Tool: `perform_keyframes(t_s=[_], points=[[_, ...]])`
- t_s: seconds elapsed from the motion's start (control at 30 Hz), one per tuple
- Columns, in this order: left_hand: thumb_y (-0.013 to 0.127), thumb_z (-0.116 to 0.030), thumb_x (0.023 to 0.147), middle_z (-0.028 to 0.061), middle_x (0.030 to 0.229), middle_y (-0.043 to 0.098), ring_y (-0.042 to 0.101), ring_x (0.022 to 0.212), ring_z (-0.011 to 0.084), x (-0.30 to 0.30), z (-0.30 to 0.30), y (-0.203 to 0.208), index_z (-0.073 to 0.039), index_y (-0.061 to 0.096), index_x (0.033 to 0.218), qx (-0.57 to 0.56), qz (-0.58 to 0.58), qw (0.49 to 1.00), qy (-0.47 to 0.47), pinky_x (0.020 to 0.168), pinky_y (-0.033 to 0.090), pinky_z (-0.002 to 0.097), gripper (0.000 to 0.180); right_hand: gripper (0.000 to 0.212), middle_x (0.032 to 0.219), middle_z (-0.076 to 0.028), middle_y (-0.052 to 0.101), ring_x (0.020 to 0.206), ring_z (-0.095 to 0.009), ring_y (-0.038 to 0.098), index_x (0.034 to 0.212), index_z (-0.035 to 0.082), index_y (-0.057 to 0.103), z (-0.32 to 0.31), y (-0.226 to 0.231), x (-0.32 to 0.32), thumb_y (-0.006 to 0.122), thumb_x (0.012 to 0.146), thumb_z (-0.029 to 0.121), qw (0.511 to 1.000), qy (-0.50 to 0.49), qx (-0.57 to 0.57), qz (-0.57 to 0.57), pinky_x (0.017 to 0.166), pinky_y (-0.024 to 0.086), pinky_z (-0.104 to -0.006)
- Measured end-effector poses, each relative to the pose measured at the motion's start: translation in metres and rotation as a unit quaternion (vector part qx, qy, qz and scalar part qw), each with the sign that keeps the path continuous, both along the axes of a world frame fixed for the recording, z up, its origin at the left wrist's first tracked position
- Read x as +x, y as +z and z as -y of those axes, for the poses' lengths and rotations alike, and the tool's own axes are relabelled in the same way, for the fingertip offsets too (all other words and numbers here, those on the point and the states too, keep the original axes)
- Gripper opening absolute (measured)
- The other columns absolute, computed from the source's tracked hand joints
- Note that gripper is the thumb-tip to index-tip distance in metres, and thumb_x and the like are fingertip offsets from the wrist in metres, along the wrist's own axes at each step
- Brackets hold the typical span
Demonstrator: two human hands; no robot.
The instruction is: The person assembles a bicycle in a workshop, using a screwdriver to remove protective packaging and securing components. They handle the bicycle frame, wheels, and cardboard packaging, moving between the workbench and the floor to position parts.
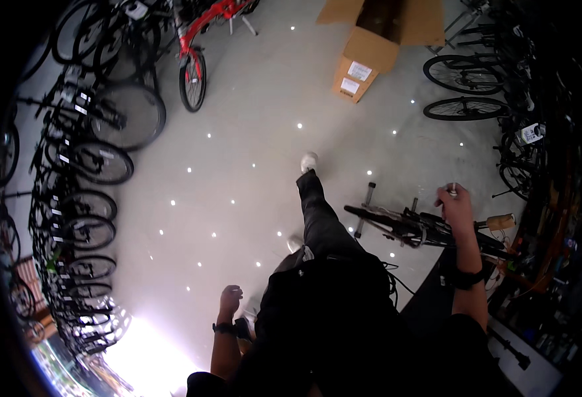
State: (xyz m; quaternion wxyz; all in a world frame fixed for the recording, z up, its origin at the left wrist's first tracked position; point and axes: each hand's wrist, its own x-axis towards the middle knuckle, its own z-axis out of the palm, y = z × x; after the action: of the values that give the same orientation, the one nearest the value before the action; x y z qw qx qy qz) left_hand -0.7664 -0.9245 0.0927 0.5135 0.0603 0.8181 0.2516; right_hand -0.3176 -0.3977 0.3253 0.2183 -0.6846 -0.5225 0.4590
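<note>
My right hand (454, 202) is raised out to the right with its fingers curled. A small pale spot shows at its fingers, too small to name. Beneath and beside that hand is a dark bicycle (403, 225) with a tan block-like part (501, 221) near its right end. They look apart, though my forearm crosses over part of the bicycle. Low on the left, my left hand (231, 298) hangs beside my body, fingers bent inward; whether anything is inside cannot be seen. Dark bands circle both wrists. My leg in dark trousers (321, 215) reaches forward, ending in a white shoe (309, 161).
Rows of bicycles (99, 162) line the left side, and more bicycles (466, 73) stand at the far right. A red bicycle (201, 33) is at the far left. An open cardboard box (369, 49) sits ahead on the grey floor (251, 126). Cluttered shelving (546, 264) borders the right.
</note>
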Motion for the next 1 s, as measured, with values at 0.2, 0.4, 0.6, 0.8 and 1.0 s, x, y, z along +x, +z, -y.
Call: perform_keyframes(t_s=[0.2,0.4,0.6,0.8,1.0], points=[[0.06,-0.007,0.085,0.0144,0.086,0.067,0.068,0.076,0.0223,-0.071,-0.129,0.022,0.004,0.059,0.104,-0.027,-0.017,0.999,0.0,0.066,0.058,0.0319,0.022,0.018,0.065,-0.007,0.063,0.04,-0.009,0.043,0.091,0.002,0.056,-0.12,-0.022,-0.086,0.064,0.086,0.018,0.997,-0.033,-0.048,-0.059,0.037,0.032,-0.0263],[0.063,-0.016,0.086,0.014,0.087,0.069,0.069,0.073,0.0226,-0.126,-0.246,0.051,0.0,0.06,0.105,-0.075,-0.022,0.987,-0.139,0.057,0.051,0.0317,0.025,0.033,0.074,-0.01,0.066,0.059,-0.015,0.061,0.107,-0.003,0.057,-0.296,-0.017,-0.13,0.069,0.084,0.019,0.985,-0.063,0.16,-0.014,0.053,0.046,-0.0294],[0.061,-0.013,0.086,0.0126,0.09,0.069,0.068,0.078,0.0216,-0.194,-0.343,0.037,0.0,0.063,0.101,-0.026,-0.008,0.987,-0.16,0.06,0.053,0.0345,0.02,0.038,0.081,-0.015,0.067,0.07,-0.02,0.065,0.114,-0.002,0.055,-0.302,0.03,-0.12,0.068,0.086,0.02,0.991,0.012,0.133,0.021,0.066,0.05,-0.0317],[0.06,-0.022,0.084,0.0178,0.076,0.067,0.065,0.073,0.0312,-0.284,-0.492,-0.026,-0.002,0.07,0.083,0.043,-0.043,0.806,-0.589,0.066,0.051,0.0384,0.023,0.042,0.092,-0.019,0.067,0.089,-0.036,0.065,0.117,0.002,0.055,-0.151,0.052,-0.128,0.068,0.087,0.029,0.985,0.101,-0.026,0.138,0.078,0.05,-0.0389],[0.062,-0.009,0.086,0.009,0.076,0.062,0.062,0.069,0.0195,-0.35,-0.697,-0.068,0.0,0.062,0.091,0.03,0.087,0.777,-0.623,0.06,0.052,0.0301,0.011,0.039,0.098,-0.019,0.065,0.092,-0.032,0.063,0.113,0.001,0.059,0.016,0.064,-0.184,0.065,0.088,0.031,0.975,-0.194,-0.095,0.044,0.08,0.049,-0.038]])
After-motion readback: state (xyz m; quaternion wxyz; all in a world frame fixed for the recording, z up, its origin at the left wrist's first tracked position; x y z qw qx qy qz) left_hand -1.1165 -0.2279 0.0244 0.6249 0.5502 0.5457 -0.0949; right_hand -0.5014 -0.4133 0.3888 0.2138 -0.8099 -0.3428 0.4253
